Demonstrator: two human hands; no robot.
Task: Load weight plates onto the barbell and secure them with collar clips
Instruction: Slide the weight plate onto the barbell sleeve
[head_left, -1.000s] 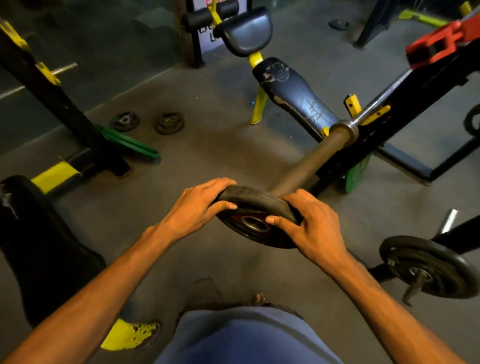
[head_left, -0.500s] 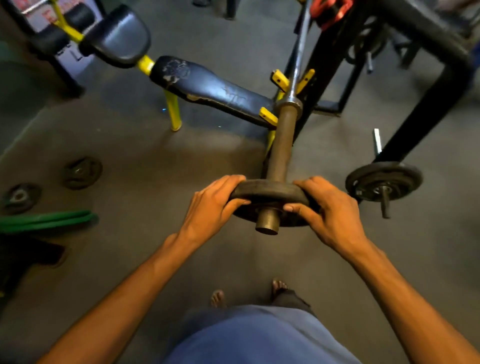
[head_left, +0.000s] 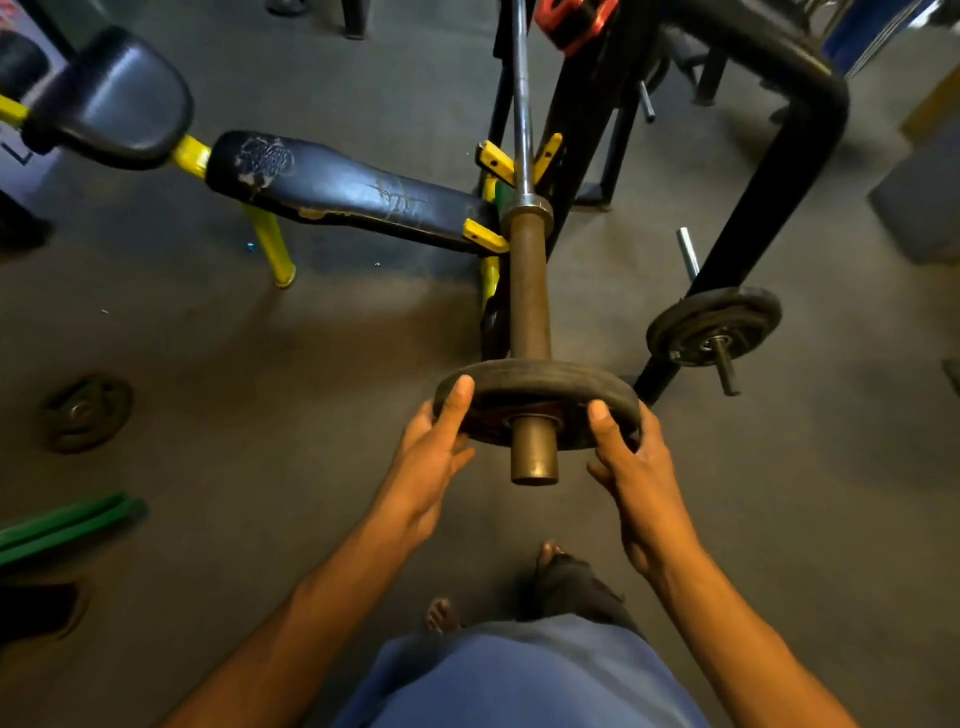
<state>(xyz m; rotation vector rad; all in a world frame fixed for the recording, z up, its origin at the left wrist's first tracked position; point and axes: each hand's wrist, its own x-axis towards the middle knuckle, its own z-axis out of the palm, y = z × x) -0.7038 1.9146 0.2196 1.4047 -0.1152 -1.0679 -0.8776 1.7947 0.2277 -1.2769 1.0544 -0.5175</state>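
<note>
A small black weight plate (head_left: 535, 382) is threaded on the brown barbell sleeve (head_left: 529, 291), a short way in from the sleeve's end. My left hand (head_left: 428, 457) holds the plate's left rim, thumb on the edge. My right hand (head_left: 631, 467) holds its right rim the same way. The barbell's steel shaft (head_left: 521, 104) runs away from me across yellow rack hooks (head_left: 493, 161). Red collar clips (head_left: 571, 23) sit on the rack at the top.
A worn black bench (head_left: 332, 189) on yellow legs lies left of the bar. A black rack post (head_left: 769, 171) with a stored plate (head_left: 714, 327) stands right. Loose small plate (head_left: 85, 413) and green plates (head_left: 67, 525) lie on the floor at left. My feet (head_left: 550, 556) are below the sleeve.
The plate went from in front of the sleeve's tip onto the sleeve and has slid further along it, both hands staying on its rim. The view swung to look along the bar.
</note>
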